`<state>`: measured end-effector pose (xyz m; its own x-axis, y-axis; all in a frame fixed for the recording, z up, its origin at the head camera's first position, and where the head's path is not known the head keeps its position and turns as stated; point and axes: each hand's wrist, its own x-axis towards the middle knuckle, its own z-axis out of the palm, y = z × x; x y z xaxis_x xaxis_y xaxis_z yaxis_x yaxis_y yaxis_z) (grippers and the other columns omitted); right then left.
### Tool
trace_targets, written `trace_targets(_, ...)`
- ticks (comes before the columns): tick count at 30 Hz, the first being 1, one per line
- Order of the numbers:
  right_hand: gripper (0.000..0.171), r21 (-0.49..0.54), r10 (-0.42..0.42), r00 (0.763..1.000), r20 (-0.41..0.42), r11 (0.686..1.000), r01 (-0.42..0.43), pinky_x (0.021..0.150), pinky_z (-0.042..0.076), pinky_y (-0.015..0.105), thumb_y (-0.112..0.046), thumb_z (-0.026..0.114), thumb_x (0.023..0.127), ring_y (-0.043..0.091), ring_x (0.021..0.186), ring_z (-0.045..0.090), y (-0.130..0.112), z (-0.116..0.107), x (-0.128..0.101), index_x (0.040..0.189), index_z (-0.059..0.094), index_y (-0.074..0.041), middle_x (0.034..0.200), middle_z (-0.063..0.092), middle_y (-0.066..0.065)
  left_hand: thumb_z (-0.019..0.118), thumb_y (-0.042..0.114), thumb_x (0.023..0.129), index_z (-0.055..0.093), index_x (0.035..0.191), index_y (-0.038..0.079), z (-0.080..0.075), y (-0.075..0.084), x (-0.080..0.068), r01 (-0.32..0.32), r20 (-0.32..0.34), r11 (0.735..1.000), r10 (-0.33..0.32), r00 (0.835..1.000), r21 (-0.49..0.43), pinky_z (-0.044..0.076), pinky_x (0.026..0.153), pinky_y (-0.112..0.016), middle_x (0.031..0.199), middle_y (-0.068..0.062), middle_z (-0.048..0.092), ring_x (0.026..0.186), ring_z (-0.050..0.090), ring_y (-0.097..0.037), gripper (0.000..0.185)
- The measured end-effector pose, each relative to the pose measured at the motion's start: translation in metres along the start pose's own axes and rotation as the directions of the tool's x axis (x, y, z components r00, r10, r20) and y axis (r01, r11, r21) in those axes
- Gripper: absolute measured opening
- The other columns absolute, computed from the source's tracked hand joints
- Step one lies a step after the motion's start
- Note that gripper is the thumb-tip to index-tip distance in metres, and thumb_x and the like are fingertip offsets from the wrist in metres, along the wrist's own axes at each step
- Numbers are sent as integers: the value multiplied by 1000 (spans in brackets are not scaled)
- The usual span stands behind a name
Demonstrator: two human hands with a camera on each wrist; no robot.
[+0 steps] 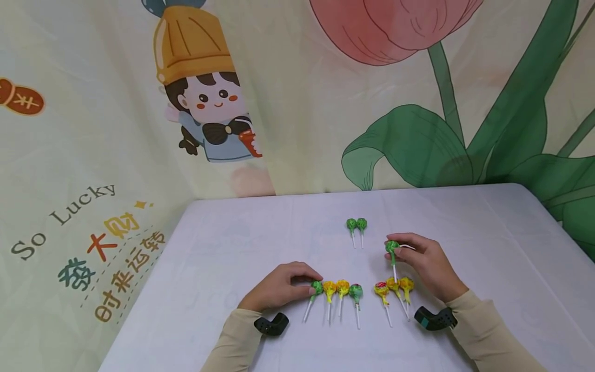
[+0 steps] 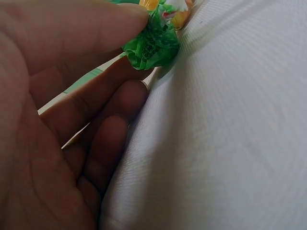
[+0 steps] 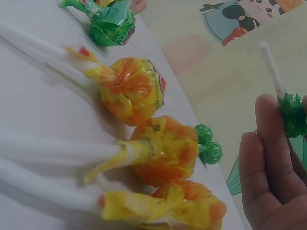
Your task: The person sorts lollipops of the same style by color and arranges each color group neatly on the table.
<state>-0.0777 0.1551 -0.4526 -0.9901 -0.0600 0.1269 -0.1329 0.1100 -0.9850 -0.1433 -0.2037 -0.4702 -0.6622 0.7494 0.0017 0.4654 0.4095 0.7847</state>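
Observation:
At the left end of a row of lollipops, my left hand (image 1: 281, 287) pinches the head of a green lollipop (image 1: 317, 287) between thumb and fingers. Its green wrapper (image 2: 152, 48) shows under the thumb in the left wrist view. Two yellow lollipops (image 1: 329, 289) and another green lollipop (image 1: 356, 293) lie to its right. My right hand (image 1: 429, 264) holds a green lollipop (image 1: 392, 247) above the table, stick down in the head view. Just below it lies a group of three yellow-wrapped lollipops (image 1: 381, 289), one with a red patch.
Two green lollipops (image 1: 362, 224) lie side by side farther back on the white-covered table (image 1: 260, 232). A printed curtain (image 1: 302, 129) hangs behind the table's far edge. Dark wrist cameras (image 1: 271, 324) sit on both sleeves.

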Motion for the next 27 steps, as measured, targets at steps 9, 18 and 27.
trace_targets(9,33,-62,-12,1000,11,998,12,89,53,25,-11,54,103,26,99,71,-2,2,5,133,58,4,124,61,19,72,27,94,72,121,28,-1,0,-2,-8,-11,1000,8,1000,9,44,99,-32,117,19,66,113,58,-8,26)
trace_targets(18,36,-125,27,1000,12,992,-25,88,55,31,-17,59,102,24,101,68,-4,-2,11,133,59,1,125,62,15,72,27,94,72,120,29,3,0,-2,5,-18,1000,-4,1000,9,44,99,-32,115,18,66,110,58,-8,25)
trace_targets(27,36,-184,42,999,21,982,-38,89,55,33,-24,60,102,25,99,68,-6,-9,25,132,62,-5,126,61,14,73,25,93,72,118,29,3,1,-1,24,-23,1000,-23,999,6,47,89,-30,110,16,66,99,59,-10,26)
